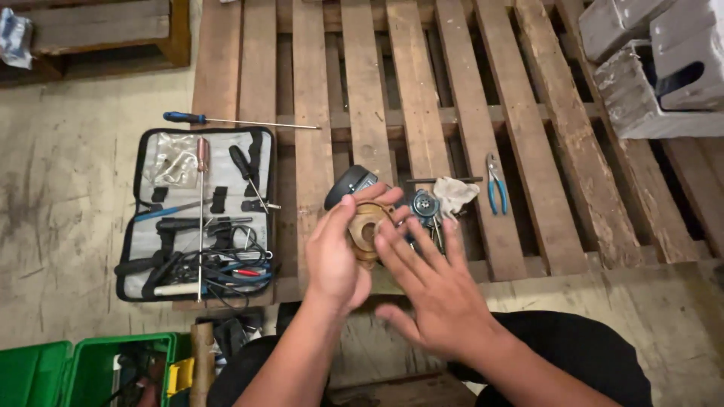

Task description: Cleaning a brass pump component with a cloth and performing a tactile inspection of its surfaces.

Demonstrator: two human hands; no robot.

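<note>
Left hand (332,252) clasps tan ring-shaped part (367,230); right hand (434,290) open, fingertips resting on it. Risk: part slips, falling through wooden pallet (362,90) slats.

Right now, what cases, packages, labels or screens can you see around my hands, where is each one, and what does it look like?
Tool pouch: open flat on the floor, left of the left hand; black with grey lining, full of tools and wires.
Green case: bottom left corner, lid open, yellow latch.
Crumpled packet: top left corner, pale and bluish; details too small to tell.
Black device: on the pallet behind the left hand; whether it has a screen is unclear.
</note>
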